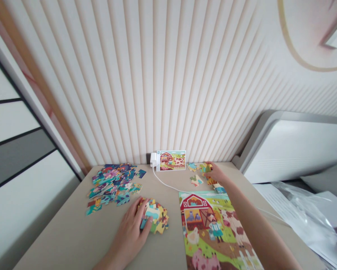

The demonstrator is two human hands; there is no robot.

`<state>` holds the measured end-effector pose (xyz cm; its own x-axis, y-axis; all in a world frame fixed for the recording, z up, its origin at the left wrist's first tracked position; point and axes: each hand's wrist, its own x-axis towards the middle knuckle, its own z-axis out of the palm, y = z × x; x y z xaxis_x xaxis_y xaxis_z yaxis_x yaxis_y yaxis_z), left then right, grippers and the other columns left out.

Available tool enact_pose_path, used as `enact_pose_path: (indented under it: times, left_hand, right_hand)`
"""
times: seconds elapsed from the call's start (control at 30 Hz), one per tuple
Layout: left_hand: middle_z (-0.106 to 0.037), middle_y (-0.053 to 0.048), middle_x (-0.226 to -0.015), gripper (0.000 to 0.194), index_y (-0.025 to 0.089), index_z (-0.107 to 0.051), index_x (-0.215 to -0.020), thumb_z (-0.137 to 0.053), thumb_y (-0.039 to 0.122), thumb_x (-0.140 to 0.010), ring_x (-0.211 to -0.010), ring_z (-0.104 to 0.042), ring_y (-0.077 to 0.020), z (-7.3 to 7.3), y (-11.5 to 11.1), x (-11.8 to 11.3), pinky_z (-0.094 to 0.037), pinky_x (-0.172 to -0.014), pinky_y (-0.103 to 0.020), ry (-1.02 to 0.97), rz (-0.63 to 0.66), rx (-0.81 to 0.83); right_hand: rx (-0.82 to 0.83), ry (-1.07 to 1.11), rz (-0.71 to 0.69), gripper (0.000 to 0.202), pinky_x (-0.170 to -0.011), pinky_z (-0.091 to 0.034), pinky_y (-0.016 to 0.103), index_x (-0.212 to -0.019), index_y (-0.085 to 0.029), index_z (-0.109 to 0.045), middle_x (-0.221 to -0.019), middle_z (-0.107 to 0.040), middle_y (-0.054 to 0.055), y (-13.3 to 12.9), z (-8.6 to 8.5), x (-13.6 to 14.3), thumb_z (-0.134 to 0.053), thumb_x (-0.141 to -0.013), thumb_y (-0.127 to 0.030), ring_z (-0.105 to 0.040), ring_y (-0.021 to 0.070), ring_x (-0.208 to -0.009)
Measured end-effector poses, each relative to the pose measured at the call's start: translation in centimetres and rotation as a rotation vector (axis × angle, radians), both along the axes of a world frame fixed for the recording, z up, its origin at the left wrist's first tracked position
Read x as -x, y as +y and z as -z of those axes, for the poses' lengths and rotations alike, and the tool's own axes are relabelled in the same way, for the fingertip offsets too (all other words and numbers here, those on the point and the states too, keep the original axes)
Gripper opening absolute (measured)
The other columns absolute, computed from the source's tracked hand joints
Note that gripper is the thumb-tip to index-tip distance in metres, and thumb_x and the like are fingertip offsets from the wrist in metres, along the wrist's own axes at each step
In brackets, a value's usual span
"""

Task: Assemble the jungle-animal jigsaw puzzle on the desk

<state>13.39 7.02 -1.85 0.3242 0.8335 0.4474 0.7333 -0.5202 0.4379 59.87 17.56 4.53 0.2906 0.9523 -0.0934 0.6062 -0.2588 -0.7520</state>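
Note:
My left hand [136,221] curls over the left side of a loose heap of puzzle pieces [159,219], its thumb and fingers closed around some of them. At the back of the table, my right hand [216,173] has its fingers closed on a puzzle piece [204,168] among several others; the fingertips are small in view. Nearer to me lies a puzzle picture [196,243] of a farm with a red barn, a farmer, a hen, a pig and a cow. My right forearm crosses over its right side.
A large pile of dark blue and purple puzzle pieces [114,183] lies at the left. A small farm picture card [172,160] leans on the ribbed wall, beside a white charger [153,159] with a cable. Papers and clear plastic [303,210] are at the right.

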Motion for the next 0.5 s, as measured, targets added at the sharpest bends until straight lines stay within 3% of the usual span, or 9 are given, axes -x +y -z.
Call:
enact_pose_path:
  times: [0.07,0.23,0.37,0.5]
  left_hand:
    - [-0.051,-0.013,-0.153,0.054,0.025,-0.049,-0.151,-0.057,0.038,-0.099,-0.144,-0.048,-0.0341,-0.1,0.0,0.0,-0.046,-0.114,-0.052,0.007,0.005,-0.003]
    - [-0.051,-0.014,-0.153,0.055,0.026,-0.048,-0.152,-0.057,0.038,-0.099,-0.144,-0.048,-0.0345,-0.2,0.0,0.0,-0.047,-0.114,-0.053,0.013,0.005,-0.005]
    - [-0.050,-0.014,-0.154,0.054,0.025,-0.048,-0.152,-0.056,0.039,-0.100,-0.144,-0.047,-0.0343,-0.3,-0.1,0.1,-0.047,-0.114,-0.053,0.021,0.008,0.008]
    - [-0.050,-0.014,-0.154,0.054,0.025,-0.048,-0.152,-0.056,0.039,-0.100,-0.144,-0.047,-0.0341,-0.3,0.0,0.1,-0.047,-0.114,-0.053,0.021,0.003,0.016]
  right_hand:
    - [-0.002,0.048,-0.012,0.080,-0.071,-0.057,0.028,-0.142,-0.023,-0.045,-0.112,-0.072,0.006,-0.4,-0.2,0.5,-0.080,-0.071,-0.023,-0.072,0.0204,-0.088]
    - [0.086,0.056,-0.121,0.071,-0.075,-0.056,0.029,-0.122,-0.018,-0.064,-0.105,-0.075,0.007,-1.2,0.1,2.9,-0.093,-0.058,-0.026,-0.072,0.0224,-0.090]
    - [0.137,-0.052,-0.129,0.055,-0.082,-0.053,0.030,-0.118,-0.017,-0.067,-0.114,-0.074,0.009,-0.9,0.0,4.5,-0.087,-0.070,-0.032,-0.069,0.0250,-0.103]
    - [0.183,-0.191,-0.103,0.078,-0.083,-0.050,0.032,-0.131,-0.016,-0.062,-0.118,-0.072,0.012,-0.3,-0.7,5.1,-0.092,-0.059,-0.026,-0.067,0.0291,-0.107]
